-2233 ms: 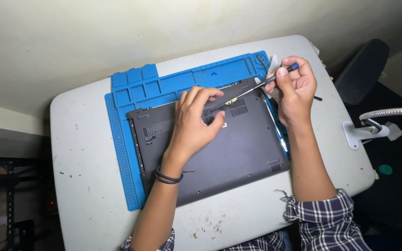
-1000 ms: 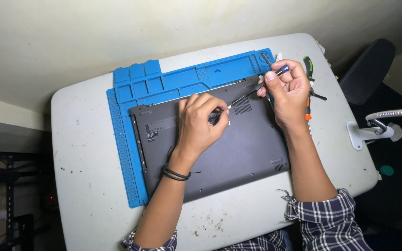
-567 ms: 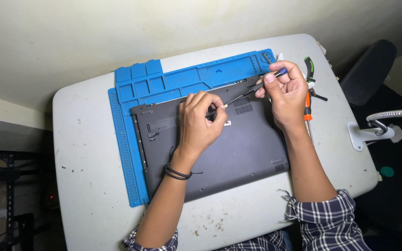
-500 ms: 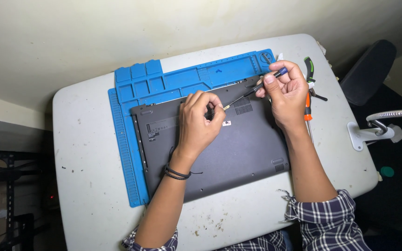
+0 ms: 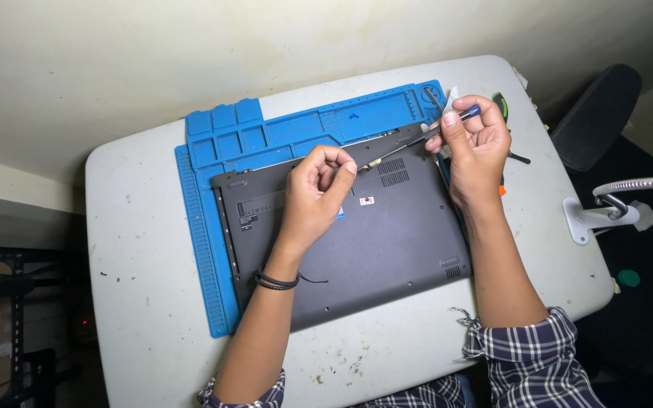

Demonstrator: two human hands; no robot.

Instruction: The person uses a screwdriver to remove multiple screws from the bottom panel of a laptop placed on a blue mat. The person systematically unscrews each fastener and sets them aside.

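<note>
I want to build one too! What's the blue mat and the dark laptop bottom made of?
The blue mat looks like soft matte silicone or rubber: moulded ridges and little trays. The laptop bottom looks like dull dark grey plastic, possibly painted metal, with vent slots cut in.

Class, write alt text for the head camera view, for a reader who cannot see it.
The right hand holds a slim screwdriver whose tip meets the left hand over a dark upturned laptop. The laptop lies on a blue work mat on a white table.
</note>
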